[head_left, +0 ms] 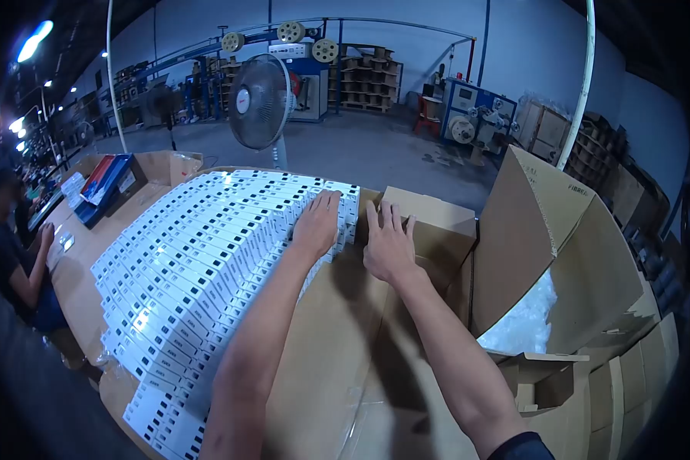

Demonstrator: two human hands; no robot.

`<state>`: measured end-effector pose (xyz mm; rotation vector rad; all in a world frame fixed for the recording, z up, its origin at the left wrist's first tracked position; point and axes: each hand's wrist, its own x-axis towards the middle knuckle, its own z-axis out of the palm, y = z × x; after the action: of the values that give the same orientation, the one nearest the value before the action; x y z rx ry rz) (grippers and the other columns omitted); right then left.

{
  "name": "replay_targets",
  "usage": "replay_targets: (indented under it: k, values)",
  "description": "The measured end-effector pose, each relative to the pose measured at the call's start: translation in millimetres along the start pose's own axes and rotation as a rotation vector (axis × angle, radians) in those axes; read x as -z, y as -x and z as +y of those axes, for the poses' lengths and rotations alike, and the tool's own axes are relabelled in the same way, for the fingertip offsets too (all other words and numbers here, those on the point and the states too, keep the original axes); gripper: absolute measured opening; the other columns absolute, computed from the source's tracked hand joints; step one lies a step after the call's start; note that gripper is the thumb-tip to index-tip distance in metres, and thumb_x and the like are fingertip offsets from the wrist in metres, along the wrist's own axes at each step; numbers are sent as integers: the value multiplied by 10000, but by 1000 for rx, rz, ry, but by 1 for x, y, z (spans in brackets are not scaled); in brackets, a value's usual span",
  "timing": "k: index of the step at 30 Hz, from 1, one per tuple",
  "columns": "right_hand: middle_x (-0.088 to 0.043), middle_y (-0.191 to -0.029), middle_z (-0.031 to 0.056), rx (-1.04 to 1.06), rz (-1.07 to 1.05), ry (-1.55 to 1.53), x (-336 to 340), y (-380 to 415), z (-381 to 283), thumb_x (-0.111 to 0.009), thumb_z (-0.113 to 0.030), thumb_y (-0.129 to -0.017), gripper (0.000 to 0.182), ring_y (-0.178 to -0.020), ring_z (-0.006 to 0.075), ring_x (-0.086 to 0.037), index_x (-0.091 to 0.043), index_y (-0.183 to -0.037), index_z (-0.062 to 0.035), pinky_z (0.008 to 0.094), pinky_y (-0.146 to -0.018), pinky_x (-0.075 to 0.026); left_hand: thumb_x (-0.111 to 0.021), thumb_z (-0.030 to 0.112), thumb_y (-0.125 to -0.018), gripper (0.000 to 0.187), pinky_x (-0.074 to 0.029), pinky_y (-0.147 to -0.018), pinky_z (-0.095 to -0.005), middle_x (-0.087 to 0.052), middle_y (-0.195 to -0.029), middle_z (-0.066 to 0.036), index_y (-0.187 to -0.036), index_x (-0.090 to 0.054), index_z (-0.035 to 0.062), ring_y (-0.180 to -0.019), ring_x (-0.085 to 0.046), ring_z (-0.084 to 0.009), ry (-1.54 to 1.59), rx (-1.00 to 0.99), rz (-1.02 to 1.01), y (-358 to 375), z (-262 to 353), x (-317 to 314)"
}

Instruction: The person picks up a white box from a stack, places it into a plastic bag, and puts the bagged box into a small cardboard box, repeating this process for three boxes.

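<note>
Several rows of small white boxes (199, 268) stand packed together on a cardboard-covered table (337, 360). My left hand (317, 222) rests palm down on the far right end of the rows, fingers over the box tops. My right hand (387, 241) lies just to the right, fingers spread flat against a brown cardboard piece (437, 222) next to the last row. Neither hand holds anything.
A large open carton (560, 253) with white plastic inside stands at the right. A standing fan (261, 103) is behind the table. Another person (15, 253) sits at the left edge. A red and blue tray (107, 184) lies at the far left.
</note>
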<state>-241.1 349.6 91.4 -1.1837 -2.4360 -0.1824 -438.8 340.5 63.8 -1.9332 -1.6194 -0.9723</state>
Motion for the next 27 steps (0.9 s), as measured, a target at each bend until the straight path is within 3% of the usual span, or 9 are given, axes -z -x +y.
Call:
replay_targets:
  k: [5, 13, 16, 19, 20, 23, 25, 26, 27]
  values:
    - [-284, -1633, 245, 11, -26, 8, 3, 0, 1, -644, -141, -861, 803, -1547, 402, -229, -310, -1586, -55, 657, -1231, -177, -543, -106, -822, 545, -491, -1052, -439, -576, -1278, -192, -1361, -523, -30, -1263, -549, -372, -92, 32, -47, 2, 6, 8]
    - [-241, -1653, 248, 3, -87, -23, 12, 2, 0, -665, -108, -835, 863, -1566, 406, -186, -273, -1602, -70, 641, -1247, -157, -632, -40, -824, 352, -487, -1021, -440, -606, -1198, -111, -1168, -655, 30, -1208, -560, -318, -186, 15, 64, 16, 8, 16]
    - [-227, -1655, 254, 149, 92, -31, 28, 14, -2, -666, -120, -849, 866, -1560, 421, -190, -255, -1610, -81, 631, -1244, -186, -676, 17, -845, 313, -457, -1040, -454, -608, -1197, -124, -1156, -645, 41, -1191, -565, -333, -122, -10, 157, 25, 29, 44]
    - [-244, -1638, 283, 100, 61, -318, 49, 34, -12, -661, -119, -860, 850, -1528, 452, -246, -257, -1606, -71, 610, -1223, -263, -702, 1, -833, 334, -466, -1028, -461, -594, -1205, -179, -1157, -627, 23, -1177, -567, -370, -1, 13, 226, 38, 69, 82]
    - [-353, -1571, 325, 137, 161, -470, 41, 42, -8, -628, -155, -925, 759, -1415, 472, -427, -288, -1598, -67, 585, -1143, -384, -702, -15, -826, 344, -470, -1022, -465, -590, -1202, -191, -1159, -624, 17, -1174, -568, -379, 49, 35, 261, 45, 82, 89]
    - [-505, -1464, 282, -53, -135, -1198, 94, 85, -16, -599, -233, -1007, 659, -1214, 375, -607, -332, -1594, -94, 484, -986, -521, -701, -90, -776, 382, -489, -989, -465, -579, -1181, -208, -1142, -625, -8, -1137, -581, -395, 150, 37, 373, 70, 133, 111]
    - [-584, -1382, 177, -32, -263, -1499, 124, 124, -11, -562, -333, -1061, 600, -1069, 235, -637, -367, -1590, -128, 373, -840, -561, -712, -102, -748, 409, -507, -931, -494, -573, -1134, -180, -1135, -640, 10, -1069, -581, -397, 102, -12, 443, 88, 177, 131]
    - [-566, -1264, 63, 13, -342, -1552, 139, 141, -4, -528, -286, -1096, 545, -1088, 143, -575, -362, -1600, -159, 331, -858, -562, -744, -106, -717, 430, -504, -920, -500, -575, -1115, -174, -1119, -651, 15, -1054, -583, -380, 131, -51, 470, 99, 196, 137]
    - [-592, -1208, 41, 49, -318, -1607, 152, 160, 0, -543, -268, -1090, 486, -1027, 112, -560, -450, -1547, -132, 296, -823, -536, -764, -111, -712, 411, -512, -902, -503, -578, -1109, -174, -1087, -652, 15, -1040, -588, -361, 103, -75, 470, 108, 220, 147]
